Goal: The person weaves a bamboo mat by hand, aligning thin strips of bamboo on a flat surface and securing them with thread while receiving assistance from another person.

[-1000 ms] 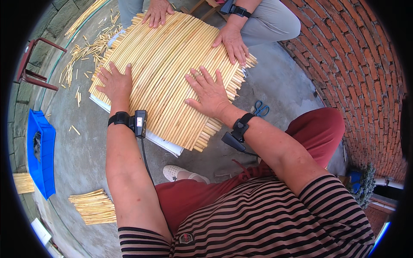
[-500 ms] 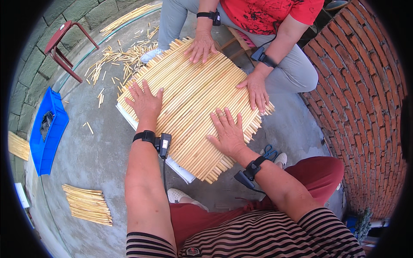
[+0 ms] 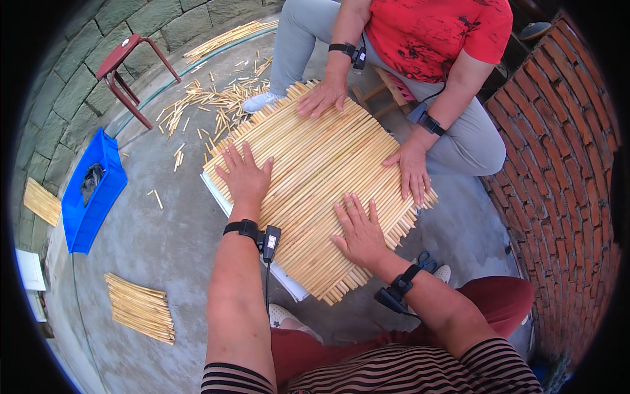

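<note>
A wide layer of straw-coloured reed sticks [image 3: 308, 164] lies side by side on a white board [image 3: 287, 281], its ends uneven along the edges. Flat on the left part of the layer rests my left hand [image 3: 244, 174], fingers spread. My right hand [image 3: 361, 235] presses on the near right part, its fingers also apart. Opposite me, a person in a red shirt lays one hand [image 3: 323, 97] on the far edge and the other hand [image 3: 408, 169] on the right edge of the same sticks. What supports the board is hidden.
On the concrete at left stand a blue bin [image 3: 98, 190] and a maroon stool [image 3: 125, 62]. A bundle of sticks [image 3: 139, 308] lies nearer me; short cut pieces [image 3: 220, 105] are scattered behind. Scissors [image 3: 427, 261] lie right of the layer. A brick wall [image 3: 558, 177] rises at right.
The whole view has shifted, so everything appears farther right and lower. Both my hands stay spread on the sticks, and the other person's hands stay in about the same places.
</note>
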Demonstrator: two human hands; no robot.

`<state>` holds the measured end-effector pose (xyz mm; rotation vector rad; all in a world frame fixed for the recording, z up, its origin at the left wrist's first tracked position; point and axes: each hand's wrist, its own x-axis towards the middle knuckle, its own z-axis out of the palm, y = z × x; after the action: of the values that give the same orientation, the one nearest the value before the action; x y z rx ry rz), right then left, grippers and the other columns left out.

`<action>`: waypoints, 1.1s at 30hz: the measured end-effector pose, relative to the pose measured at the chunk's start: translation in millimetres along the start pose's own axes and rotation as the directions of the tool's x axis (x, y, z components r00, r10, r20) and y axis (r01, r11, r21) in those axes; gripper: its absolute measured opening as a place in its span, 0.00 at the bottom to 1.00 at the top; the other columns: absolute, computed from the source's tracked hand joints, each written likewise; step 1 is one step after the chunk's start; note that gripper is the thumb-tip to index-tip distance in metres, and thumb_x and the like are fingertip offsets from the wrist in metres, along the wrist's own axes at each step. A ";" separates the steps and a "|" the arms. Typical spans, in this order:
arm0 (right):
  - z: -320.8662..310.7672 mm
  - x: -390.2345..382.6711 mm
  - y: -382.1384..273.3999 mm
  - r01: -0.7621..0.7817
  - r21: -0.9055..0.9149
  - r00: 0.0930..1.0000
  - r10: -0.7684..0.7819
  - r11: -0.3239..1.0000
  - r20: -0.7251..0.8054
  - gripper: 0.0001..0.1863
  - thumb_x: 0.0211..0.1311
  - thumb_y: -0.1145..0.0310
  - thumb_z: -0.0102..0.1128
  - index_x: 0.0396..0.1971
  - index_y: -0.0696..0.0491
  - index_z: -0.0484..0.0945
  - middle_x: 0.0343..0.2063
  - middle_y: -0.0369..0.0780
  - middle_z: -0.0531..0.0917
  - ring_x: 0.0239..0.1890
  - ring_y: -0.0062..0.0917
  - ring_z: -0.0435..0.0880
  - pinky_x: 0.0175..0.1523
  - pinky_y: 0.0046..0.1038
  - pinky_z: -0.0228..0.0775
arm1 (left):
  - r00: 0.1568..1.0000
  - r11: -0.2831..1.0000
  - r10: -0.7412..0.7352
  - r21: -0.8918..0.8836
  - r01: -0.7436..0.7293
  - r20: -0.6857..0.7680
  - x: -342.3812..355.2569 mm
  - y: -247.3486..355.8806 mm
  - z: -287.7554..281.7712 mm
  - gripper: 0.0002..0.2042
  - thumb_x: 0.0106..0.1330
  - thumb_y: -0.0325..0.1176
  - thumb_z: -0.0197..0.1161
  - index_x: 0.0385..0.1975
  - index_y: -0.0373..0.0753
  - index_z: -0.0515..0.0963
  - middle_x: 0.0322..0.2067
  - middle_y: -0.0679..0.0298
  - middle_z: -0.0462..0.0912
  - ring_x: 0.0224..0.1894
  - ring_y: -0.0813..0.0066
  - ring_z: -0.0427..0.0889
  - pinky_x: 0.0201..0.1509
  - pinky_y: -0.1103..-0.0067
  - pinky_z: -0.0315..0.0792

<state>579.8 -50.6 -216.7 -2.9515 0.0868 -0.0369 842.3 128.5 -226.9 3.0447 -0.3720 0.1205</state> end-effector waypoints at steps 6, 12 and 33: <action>-5.2 -1.3 0.0 0.016 -0.008 0.999 -0.016 1.000 0.039 0.46 0.68 0.36 0.52 0.78 0.48 0.57 0.78 0.45 0.58 0.82 0.43 0.47 0.81 0.57 0.28 | 1.000 1.000 -0.010 -0.015 0.010 0.010 1.5 0.8 -1.7 0.42 0.74 0.67 0.44 0.79 0.41 0.54 0.79 0.45 0.48 0.82 0.45 0.40 0.79 0.41 0.33; -8.0 0.5 -3.4 -0.017 -0.018 0.998 0.018 1.000 0.066 0.45 0.69 0.34 0.51 0.78 0.46 0.57 0.77 0.42 0.59 0.82 0.40 0.47 0.81 0.58 0.27 | 0.999 0.999 -0.019 -0.026 0.020 0.037 -0.1 2.3 -4.1 0.42 0.74 0.66 0.45 0.79 0.42 0.55 0.80 0.45 0.48 0.82 0.45 0.39 0.79 0.41 0.32; -1.3 0.0 -1.4 -0.006 -0.072 0.998 0.011 0.997 0.057 0.46 0.68 0.34 0.51 0.78 0.48 0.57 0.78 0.44 0.59 0.82 0.42 0.48 0.80 0.57 0.27 | 0.991 0.993 -0.032 -0.112 0.047 0.132 -1.7 1.3 -16.5 0.43 0.73 0.66 0.46 0.80 0.43 0.51 0.80 0.45 0.43 0.83 0.46 0.35 0.79 0.41 0.28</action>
<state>579.8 -49.4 -215.1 -3.0209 0.0944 0.0536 839.2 129.0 -210.5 2.9512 -0.3152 -0.0988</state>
